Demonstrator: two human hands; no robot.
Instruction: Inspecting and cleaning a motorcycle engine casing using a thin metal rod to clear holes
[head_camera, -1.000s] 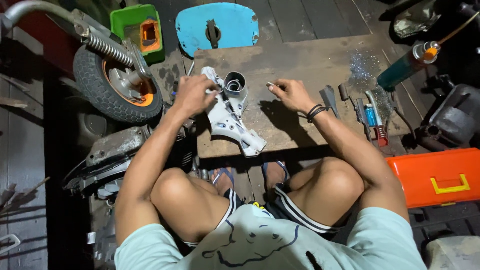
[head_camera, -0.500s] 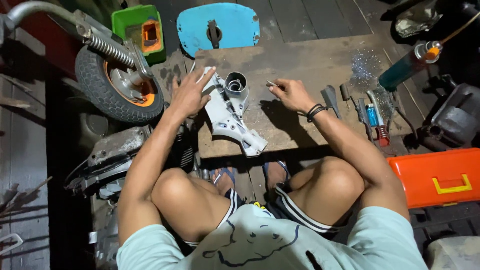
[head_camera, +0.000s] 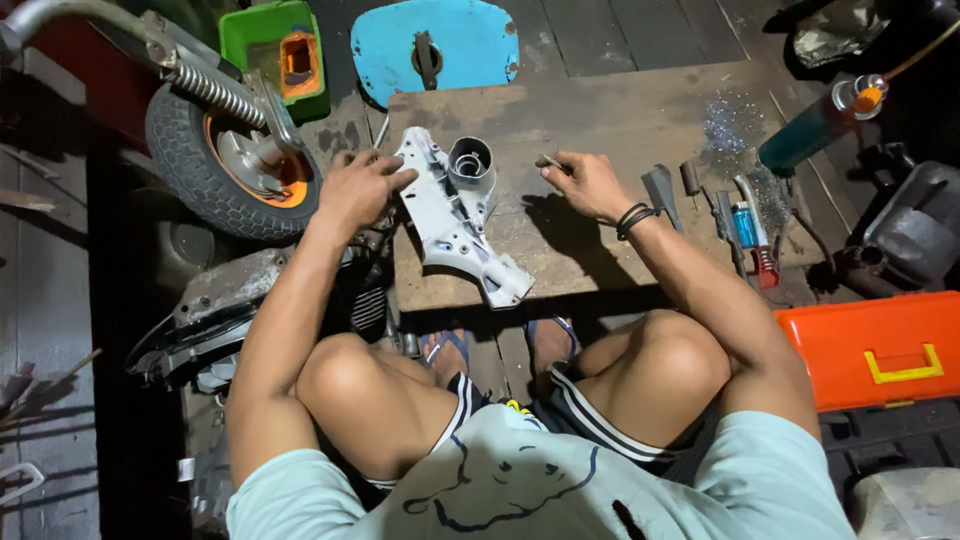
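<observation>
Landmark: wooden board (head_camera: 620, 110) on the floor.
Beyond its far edge: blue oval cover (head_camera: 435, 45); green box (head_camera: 275, 50) with an orange inset, further left.
Off its left end: small wheel (head_camera: 225, 165), orange hub, coil spring above.
On its right part: several hand tools (head_camera: 745, 225), perhaps files.
Right of it: orange toolbox (head_camera: 880, 350); teal spray can (head_camera: 820, 125).

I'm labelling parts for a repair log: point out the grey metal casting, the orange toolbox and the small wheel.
grey metal casting (head_camera: 455, 225), head view, its flat middle web.
orange toolbox (head_camera: 850, 345), head view, bare lid left of the yellow latch.
small wheel (head_camera: 195, 170), head view, tyre tread.
</observation>
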